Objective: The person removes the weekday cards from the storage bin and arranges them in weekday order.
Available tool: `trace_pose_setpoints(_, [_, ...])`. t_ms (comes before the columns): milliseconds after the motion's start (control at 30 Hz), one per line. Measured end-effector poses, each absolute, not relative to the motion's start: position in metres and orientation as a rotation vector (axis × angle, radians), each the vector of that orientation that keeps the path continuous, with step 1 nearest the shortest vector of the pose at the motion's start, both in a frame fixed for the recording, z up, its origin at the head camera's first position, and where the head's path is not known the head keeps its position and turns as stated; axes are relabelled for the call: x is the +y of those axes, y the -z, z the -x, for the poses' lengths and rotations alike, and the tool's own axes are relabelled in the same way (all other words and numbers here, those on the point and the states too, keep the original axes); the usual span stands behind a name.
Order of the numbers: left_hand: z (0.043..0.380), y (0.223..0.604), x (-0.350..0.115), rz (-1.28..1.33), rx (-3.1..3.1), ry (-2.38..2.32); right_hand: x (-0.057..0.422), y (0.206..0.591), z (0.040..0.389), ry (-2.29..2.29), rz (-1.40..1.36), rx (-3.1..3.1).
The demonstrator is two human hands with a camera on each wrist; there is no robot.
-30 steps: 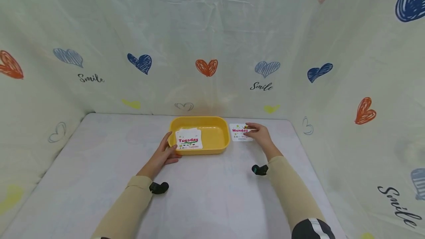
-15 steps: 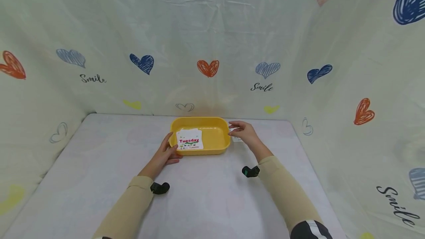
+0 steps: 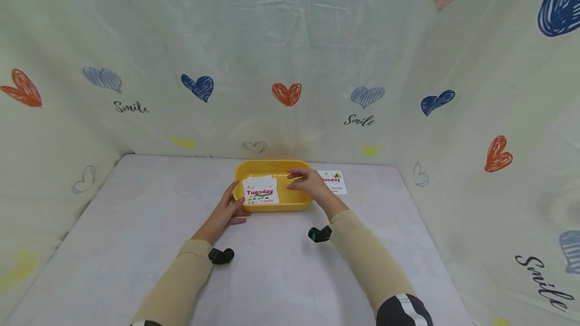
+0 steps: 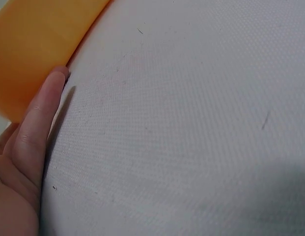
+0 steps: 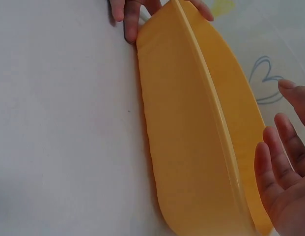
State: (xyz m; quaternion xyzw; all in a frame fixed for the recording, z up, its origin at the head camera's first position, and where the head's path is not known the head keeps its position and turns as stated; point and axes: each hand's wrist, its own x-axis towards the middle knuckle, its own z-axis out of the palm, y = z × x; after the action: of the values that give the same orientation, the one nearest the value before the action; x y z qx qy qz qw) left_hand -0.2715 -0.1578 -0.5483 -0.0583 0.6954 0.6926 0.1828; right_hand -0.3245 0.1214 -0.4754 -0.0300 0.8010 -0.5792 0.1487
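A yellow plastic tray point(image 3: 287, 199) sits near the table's back edge, with a white "Tuesday" card point(image 3: 260, 189) lying in its left half. At the tray's left end my left hand point(image 3: 224, 212) grips the wall. In the left wrist view, fingers point(image 4: 34, 128) lie along the tray's outer side. Over the tray's right half hovers my right hand point(image 3: 312, 185), fingers loosely bent and nothing visible between them. The right wrist view shows this hand's separated fingers point(image 5: 285, 167) beside the tray rim. A "Monday" card point(image 3: 337, 183) lies on the table just right of the tray, partly covered by the right hand.
A white cloth covers the table point(image 3: 272, 265). Right behind the tray rises a pale curtain point(image 3: 317, 125) printed with hearts and "Smile". Small black wrist cameras point(image 3: 319, 234) hang at both sleeves.
My right hand has left the "Monday" card and moved left until it is over the tray. The card stays on the table. My left hand keeps its place on the tray.
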Motion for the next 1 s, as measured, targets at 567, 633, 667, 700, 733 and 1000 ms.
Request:
trace_pose_setpoints(567, [0.273,0.550,-0.156,0.167,1.964,-1.977,0.090,0.485,0.337,1.403,0.221,2.315])
trace_pose_setpoints(633, [0.273,0.550,-0.156,0.167,1.963,-1.977,0.089,0.484,0.337,1.380,0.216,2.303])
trace_pose_setpoints(667, [0.273,0.550,-0.156,0.169,1.961,-1.978,0.089,0.485,0.338,1.369,0.217,2.300])
trace_pose_setpoints(700, [0.273,0.550,-0.156,0.167,1.957,-1.981,0.088,0.486,0.338,1.356,0.216,2.301])
trace_pose_setpoints(733, [0.273,0.549,-0.156,0.174,1.953,-1.985,0.088,0.487,0.338,1.351,0.216,2.296])
trace_pose_setpoints(1000, [0.272,0.548,-0.155,0.187,1.961,-1.983,0.085,0.497,0.345,1.286,0.166,2.283])
